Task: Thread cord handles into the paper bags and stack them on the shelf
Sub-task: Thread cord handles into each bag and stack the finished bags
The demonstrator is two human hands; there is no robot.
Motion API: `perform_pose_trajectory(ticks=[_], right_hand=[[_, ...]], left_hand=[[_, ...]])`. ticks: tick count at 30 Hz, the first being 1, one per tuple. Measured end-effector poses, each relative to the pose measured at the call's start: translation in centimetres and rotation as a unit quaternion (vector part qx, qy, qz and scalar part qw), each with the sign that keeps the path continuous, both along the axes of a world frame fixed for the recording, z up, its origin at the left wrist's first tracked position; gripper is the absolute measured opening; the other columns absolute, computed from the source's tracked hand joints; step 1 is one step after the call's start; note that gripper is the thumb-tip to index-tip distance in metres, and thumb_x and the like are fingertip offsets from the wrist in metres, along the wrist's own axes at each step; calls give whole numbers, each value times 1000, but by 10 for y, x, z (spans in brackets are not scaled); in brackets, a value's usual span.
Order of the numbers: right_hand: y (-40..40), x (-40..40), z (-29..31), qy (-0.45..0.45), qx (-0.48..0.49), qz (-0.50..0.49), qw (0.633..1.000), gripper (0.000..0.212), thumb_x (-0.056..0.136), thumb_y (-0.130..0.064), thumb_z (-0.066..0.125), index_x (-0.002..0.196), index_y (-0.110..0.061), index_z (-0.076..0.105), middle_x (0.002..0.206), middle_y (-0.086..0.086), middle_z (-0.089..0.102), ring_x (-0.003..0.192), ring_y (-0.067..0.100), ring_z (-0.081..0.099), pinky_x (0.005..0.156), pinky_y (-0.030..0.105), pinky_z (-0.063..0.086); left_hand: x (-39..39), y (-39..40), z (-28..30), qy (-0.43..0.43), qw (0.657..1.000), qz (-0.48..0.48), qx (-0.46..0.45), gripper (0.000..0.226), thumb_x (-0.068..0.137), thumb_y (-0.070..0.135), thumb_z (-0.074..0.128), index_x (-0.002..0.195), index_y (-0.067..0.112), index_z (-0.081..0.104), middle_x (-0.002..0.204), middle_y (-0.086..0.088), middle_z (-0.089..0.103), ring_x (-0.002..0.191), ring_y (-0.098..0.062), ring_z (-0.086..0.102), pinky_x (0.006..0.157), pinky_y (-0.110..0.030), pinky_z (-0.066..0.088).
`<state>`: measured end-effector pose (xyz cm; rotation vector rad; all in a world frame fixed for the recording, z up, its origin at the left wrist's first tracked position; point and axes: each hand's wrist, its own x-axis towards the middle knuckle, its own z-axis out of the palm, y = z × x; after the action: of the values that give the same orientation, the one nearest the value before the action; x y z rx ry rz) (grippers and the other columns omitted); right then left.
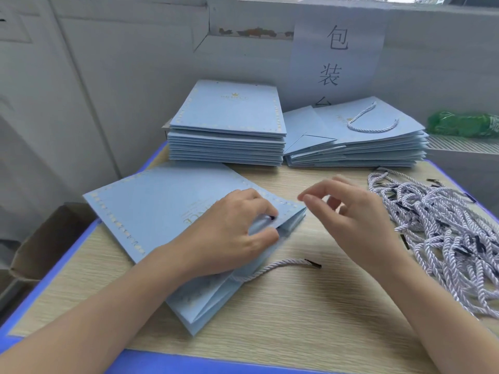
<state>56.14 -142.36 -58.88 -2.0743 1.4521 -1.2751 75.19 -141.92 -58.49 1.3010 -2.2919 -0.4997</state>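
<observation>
— Where's the bag?
— Flat paper bag point(151, 209) on the table point(310, 314); left hand point(229, 233) pinches its mouth, right hand point(356, 211) hovers released.
— Around it?
— Cord pile point(442, 238) right, two bag stacks point(226, 130) behind.

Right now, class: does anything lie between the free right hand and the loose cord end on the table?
Nothing visible does. The right hand hovers above bare table; the loose cord end lies just below it, clear of the bag.
</observation>
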Motion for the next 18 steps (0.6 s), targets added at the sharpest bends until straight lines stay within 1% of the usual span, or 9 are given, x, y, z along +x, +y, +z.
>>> perform_pose_trajectory(ticks=[2, 4, 6, 8, 10, 12, 14, 15, 18], right_hand=[[2, -1, 0, -8, 6, -14, 1000, 14, 83, -14, 65, 71, -20, 69, 68, -12, 57, 58, 10, 47, 55, 12, 34], [4, 3, -3, 24, 14, -7, 1000, 15, 82, -15, 67, 69, -23, 67, 67, -11, 54, 58, 11, 46, 55, 14, 34], [5, 9, -7, 50, 23, 5, 998, 15, 81, -17, 68, 69, -26, 66, 67, -11, 53, 58, 10, 46, 57, 23, 37], [6, 12, -9, 66, 9, 1, 998, 14, 80, -17, 68, 70, -26, 66, 66, -11, 52, 59, 9, 46, 58, 30, 41], [6, 13, -9, 67, -27, -17, 997, 12, 80, -16, 68, 70, -23, 65, 62, -11, 49, 57, 10, 45, 56, 33, 41], [6, 12, -9, 67, -36, -32, 997, 11, 79, -23, 64, 69, -21, 64, 59, -10, 49, 56, 9, 44, 56, 35, 41], [6, 13, -11, 110, -15, -41, 993, 17, 78, -34, 58, 70, -24, 68, 61, -12, 51, 56, 7, 45, 58, 35, 42], [6, 16, -12, 142, -2, -44, 989, 17, 80, -37, 59, 75, -26, 70, 63, -13, 52, 58, 8, 46, 59, 33, 42], [6, 22, -16, 192, 0, -46, 980, 12, 83, -33, 66, 85, -23, 72, 71, -11, 59, 63, 13, 51, 61, 32, 44]], left_hand=[[3, -2, 2, 29, 999, 8, 17, 42, 75, 42, 47, 104, 22, 69, 103, 11, 59, 96, 0, 52, 87, -12, 37], [5, -3, 4, 46, 999, 10, 25, 29, 82, 37, 56, 97, 19, 73, 97, 10, 62, 89, 2, 54, 81, -9, 38], [6, -3, 6, 56, 998, 7, 34, 16, 88, 24, 60, 90, 17, 74, 92, 8, 62, 83, 3, 54, 74, -7, 37], [7, -5, 6, 64, 997, 4, 41, 17, 90, 19, 58, 86, 17, 74, 86, 9, 63, 78, 3, 54, 72, -9, 38], [10, -7, 5, 75, 996, 10, 45, 17, 90, 23, 57, 89, 22, 74, 85, 10, 66, 79, 1, 55, 75, -14, 41], [11, -8, 5, 87, 995, 16, 48, 19, 90, 21, 55, 99, 28, 70, 82, 13, 65, 77, 2, 55, 73, -12, 39], [11, -6, 5, 102, 994, 10, 48, 23, 90, 14, 54, 105, 29, 62, 79, 13, 63, 78, 3, 55, 75, -11, 40], [10, -5, 5, 107, 993, 7, 48, 24, 90, 12, 54, 107, 28, 58, 80, 13, 63, 80, 3, 56, 79, -13, 42], [10, -5, 4, 123, 991, 11, 47, 23, 90, 12, 54, 108, 26, 53, 84, 12, 66, 86, 2, 58, 88, -19, 43]])
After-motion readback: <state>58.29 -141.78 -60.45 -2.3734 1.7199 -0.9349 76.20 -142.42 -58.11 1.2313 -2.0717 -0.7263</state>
